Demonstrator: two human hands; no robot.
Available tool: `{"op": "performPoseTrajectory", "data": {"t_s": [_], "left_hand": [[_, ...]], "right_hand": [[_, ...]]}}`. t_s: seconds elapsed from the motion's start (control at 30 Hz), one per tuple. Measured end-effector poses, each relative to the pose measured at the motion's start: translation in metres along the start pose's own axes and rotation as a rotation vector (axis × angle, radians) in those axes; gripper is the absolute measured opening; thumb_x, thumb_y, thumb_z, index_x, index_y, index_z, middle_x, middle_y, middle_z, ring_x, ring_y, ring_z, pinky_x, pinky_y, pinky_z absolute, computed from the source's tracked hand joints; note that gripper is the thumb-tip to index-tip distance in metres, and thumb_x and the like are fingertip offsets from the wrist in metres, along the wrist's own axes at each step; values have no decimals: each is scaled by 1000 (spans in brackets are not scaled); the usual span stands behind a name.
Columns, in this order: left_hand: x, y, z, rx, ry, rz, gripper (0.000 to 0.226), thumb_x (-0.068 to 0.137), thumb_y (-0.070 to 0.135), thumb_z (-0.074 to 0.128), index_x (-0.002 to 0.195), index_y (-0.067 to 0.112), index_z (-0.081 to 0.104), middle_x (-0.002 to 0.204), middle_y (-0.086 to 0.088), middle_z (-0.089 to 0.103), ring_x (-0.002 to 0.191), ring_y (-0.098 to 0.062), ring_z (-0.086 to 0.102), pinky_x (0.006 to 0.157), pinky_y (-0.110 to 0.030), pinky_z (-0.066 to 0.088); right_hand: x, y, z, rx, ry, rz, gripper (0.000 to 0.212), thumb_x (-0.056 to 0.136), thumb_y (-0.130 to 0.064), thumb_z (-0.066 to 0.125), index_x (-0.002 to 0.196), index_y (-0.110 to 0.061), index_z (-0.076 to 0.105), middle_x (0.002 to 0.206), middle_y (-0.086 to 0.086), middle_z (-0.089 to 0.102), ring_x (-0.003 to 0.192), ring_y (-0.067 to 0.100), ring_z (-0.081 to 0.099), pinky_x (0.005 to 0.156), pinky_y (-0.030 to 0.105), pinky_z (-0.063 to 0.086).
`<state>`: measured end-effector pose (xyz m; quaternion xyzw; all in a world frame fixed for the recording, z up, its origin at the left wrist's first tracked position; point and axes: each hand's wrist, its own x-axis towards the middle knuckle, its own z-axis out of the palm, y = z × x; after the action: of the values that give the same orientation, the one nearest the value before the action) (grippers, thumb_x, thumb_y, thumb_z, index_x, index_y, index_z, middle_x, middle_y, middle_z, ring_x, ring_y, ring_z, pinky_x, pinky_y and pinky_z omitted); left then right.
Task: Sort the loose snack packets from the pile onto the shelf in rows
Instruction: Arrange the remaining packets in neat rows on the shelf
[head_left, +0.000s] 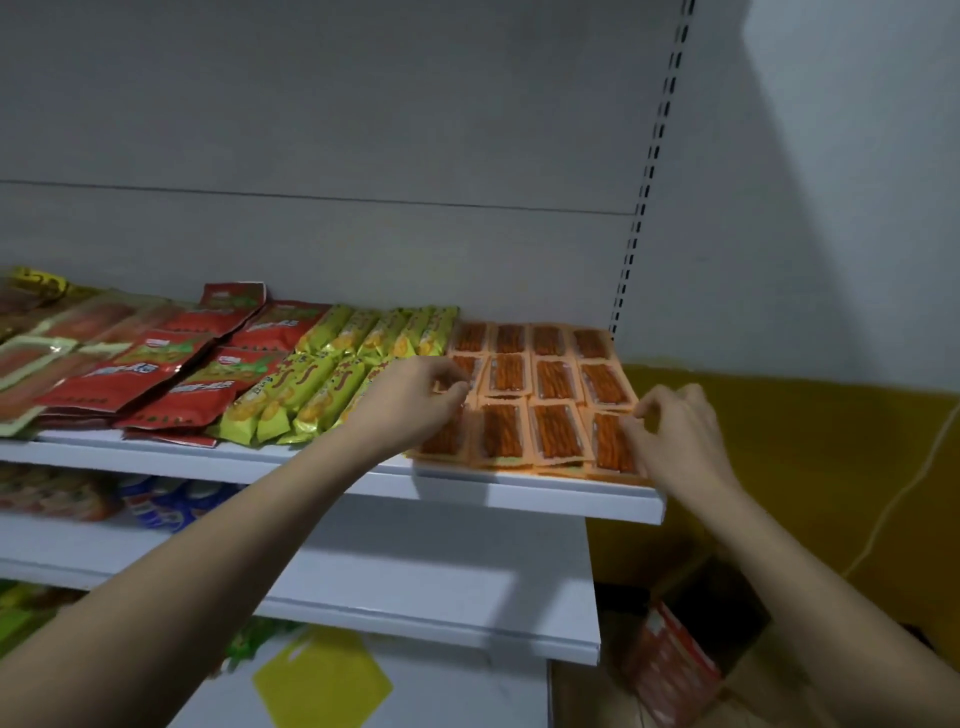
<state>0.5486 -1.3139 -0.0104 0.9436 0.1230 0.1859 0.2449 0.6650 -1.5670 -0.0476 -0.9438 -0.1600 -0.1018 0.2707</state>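
Orange snack packets (550, 379) with dark red sticks inside lie flat in neat rows on the right end of the white top shelf (571, 496). My left hand (415, 400) rests over the left column of these packets, and its fingertips pinch the edge of one. My right hand (675, 431) is at the right column near the front, fingers curled, thumb and forefinger pinching the top corner of the front right packet (610, 441). Both forearms reach up from below.
Left of the orange rows lie yellow-green packets (332, 374), then red bags (197, 364) and flat red-and-clear packs. Lower white shelves (441, 587) hold blue and other goods. A perforated upright (649, 171) bounds the shelf on the right. A cardboard box (685, 649) stands on the floor below.
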Motion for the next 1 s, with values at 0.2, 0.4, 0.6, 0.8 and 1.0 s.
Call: {"op": "performPoseTrajectory", "data": {"t_s": [0.2,0.4,0.6,0.8,1.0], "left_hand": [[-17,-57,-47,2,-39,-56,28,94,43,54,106,26,73,113,5,72,106,-22,64,87,-35,50],[-74,-178,-162,216,-47,-174,32,97,51,51,113,30,69,113,1,71,107,-24,63,82,-35,49],[-171,-315,-294,316,161,-435,36,97,53,50,114,27,69,117,-1,70,108,-23,63,87,-39,54],[-264,-414,-404,431,263,-660,39,97,57,44,110,29,69,108,4,71,104,-18,61,81,-37,52],[-312,-520,-486,375,284,-769,37,99,56,46,106,27,69,106,6,71,89,-14,64,71,-34,55]], "right_hand": [[-6,-110,8,164,-147,-287,5,92,-16,63,87,-18,65,86,0,67,78,15,60,69,28,42],[-47,-296,99,158,-436,-515,17,96,-33,60,84,-22,65,79,-4,64,77,17,58,67,31,42],[-111,-516,172,126,-540,-824,39,98,-41,52,75,-11,61,70,9,63,68,26,59,59,38,42],[-191,-704,224,155,-651,-1085,30,97,-44,54,79,-20,61,83,1,67,81,21,60,68,34,45],[-242,-832,287,178,-720,-1188,26,95,-45,55,76,-27,57,85,-2,65,84,21,61,73,37,52]]}}
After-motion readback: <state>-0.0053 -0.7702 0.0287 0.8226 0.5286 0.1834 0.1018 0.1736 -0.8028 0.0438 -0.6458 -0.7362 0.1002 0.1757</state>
